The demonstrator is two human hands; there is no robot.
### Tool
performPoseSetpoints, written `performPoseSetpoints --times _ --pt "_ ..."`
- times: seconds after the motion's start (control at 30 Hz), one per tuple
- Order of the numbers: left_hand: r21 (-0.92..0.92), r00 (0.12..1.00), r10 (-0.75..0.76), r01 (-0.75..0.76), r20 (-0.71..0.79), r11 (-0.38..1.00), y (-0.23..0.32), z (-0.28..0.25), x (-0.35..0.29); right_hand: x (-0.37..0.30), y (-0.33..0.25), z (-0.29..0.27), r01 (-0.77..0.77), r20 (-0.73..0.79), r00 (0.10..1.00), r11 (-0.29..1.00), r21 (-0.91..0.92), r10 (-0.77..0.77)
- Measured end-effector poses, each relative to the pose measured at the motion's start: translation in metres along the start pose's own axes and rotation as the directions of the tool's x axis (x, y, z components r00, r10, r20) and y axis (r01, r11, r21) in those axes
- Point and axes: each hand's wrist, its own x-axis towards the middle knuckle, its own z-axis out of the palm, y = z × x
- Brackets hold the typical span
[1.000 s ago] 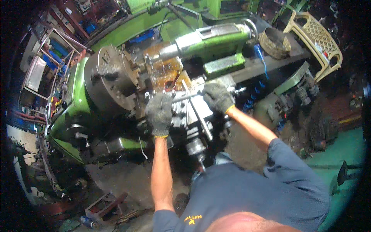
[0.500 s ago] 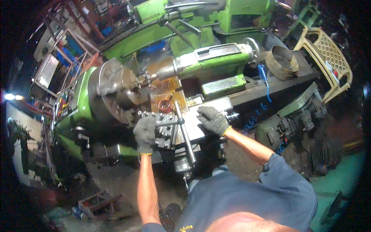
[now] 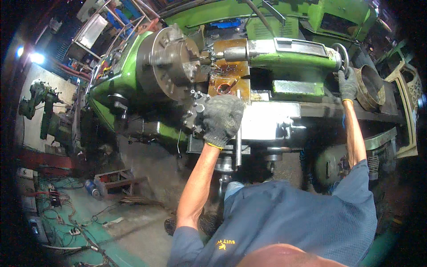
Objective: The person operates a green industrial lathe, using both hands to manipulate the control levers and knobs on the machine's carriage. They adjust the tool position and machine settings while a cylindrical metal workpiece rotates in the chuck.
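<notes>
I stand at a green metal lathe. My left hand [image 3: 223, 119], in a grey knit glove, is closed over the middle of the tool post handle; its fingertips are hidden beneath. One bar of that handle [image 3: 239, 149] sticks out toward me beside the hand. Left of the glove shows the bolted tool post [image 3: 194, 116]. My right hand [image 3: 348, 84], gloved alike, reaches far right and grips the rim of the tailstock handwheel [image 3: 342, 55]. The green tailstock [image 3: 291, 60] points its metal quill [image 3: 235, 50] at the large round chuck [image 3: 171, 62].
Between chuck and tailstock lies an oily brown surface [image 3: 238, 70] with a small red-rimmed cup [image 3: 223, 89]. A round metal pan [image 3: 370, 86] stands right of the handwheel, near a beige plastic chair [image 3: 407, 84]. Cables [image 3: 66, 213] run over the floor at lower left.
My right hand has gone from the carriage top to the tailstock handwheel. My left hand has shifted onto the middle of the tool post handle. The whole view has swung.
</notes>
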Motion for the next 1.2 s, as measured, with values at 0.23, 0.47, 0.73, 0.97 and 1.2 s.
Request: performPoseSetpoints --times 0.23,0.47,0.73,0.97,1.2 --pt "0.014 0.984 -0.072 0.07 0.162 0.997 -0.005 0.007 -0.007 0.069 0.055 0.047 -0.185 0.1 0.974 0.968 -0.168 0.203" --pt "-0.012 0.965 -0.066 0.072 0.254 0.997 0.001 -0.002 0.006 0.1 0.06 0.066 -0.253 0.209 0.938 0.959 -0.127 0.275" --pt "-0.017 0.913 -0.058 0.071 0.404 0.997 0.007 -0.007 0.017 0.099 0.058 0.074 -0.227 0.15 0.953 0.947 -0.228 0.264" --pt "-0.166 0.893 -0.022 0.107 0.449 0.98 0.008 -0.002 0.027 0.101 0.075 0.075 -0.212 0.109 0.959 0.916 -0.34 0.263" --pt "-0.19 0.899 0.017 0.074 0.438 0.979 0.007 -0.012 0.025 0.106 0.07 0.081 -0.185 0.128 0.958 0.89 -0.417 0.258"
